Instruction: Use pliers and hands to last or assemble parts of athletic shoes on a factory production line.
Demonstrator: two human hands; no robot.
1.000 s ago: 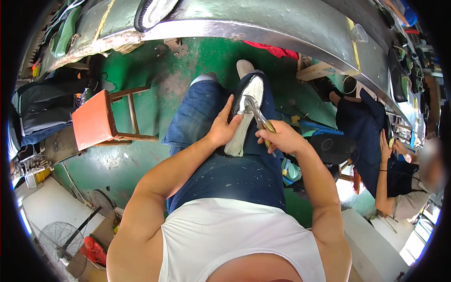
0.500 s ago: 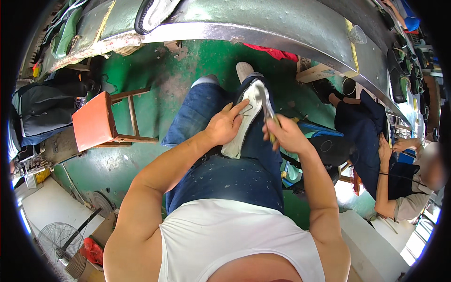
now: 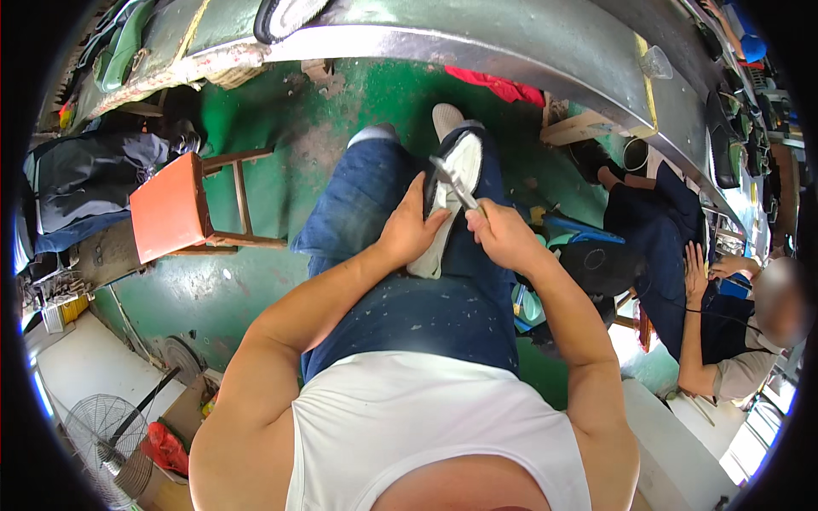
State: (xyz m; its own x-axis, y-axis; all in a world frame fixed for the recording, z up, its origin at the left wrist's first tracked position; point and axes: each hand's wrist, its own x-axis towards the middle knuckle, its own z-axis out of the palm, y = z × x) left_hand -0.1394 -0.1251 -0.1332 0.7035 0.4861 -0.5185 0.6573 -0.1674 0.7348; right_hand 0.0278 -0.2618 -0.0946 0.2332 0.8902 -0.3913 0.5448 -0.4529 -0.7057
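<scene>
An upturned shoe (image 3: 463, 160) with a white underside and a dark edge lies lengthwise along my right thigh, its toe pointing away from me. My left hand (image 3: 409, 223) grips its near part from the left, the thumb across the white underside and the fingers along the dark side. In my right hand (image 3: 504, 232) is a metal hammer-like tool (image 3: 460, 189), the fingers wrapped round its handle. Its head is over the left edge of the shoe, just beyond my left fingertips. Whether the head touches the shoe I cannot tell.
A metal-topped workbench (image 3: 477, 38) runs across the far side, with another shoe (image 3: 285, 17) on it. An orange-seated stool (image 3: 170, 207) stands left. Another person (image 3: 656, 221) sits at the right. A wire fan (image 3: 106, 430) is at the lower left.
My right hand has shifted left, bringing the tool's head to the shoe's left edge. My left fingers have drawn off the middle of the white underside to its left side.
</scene>
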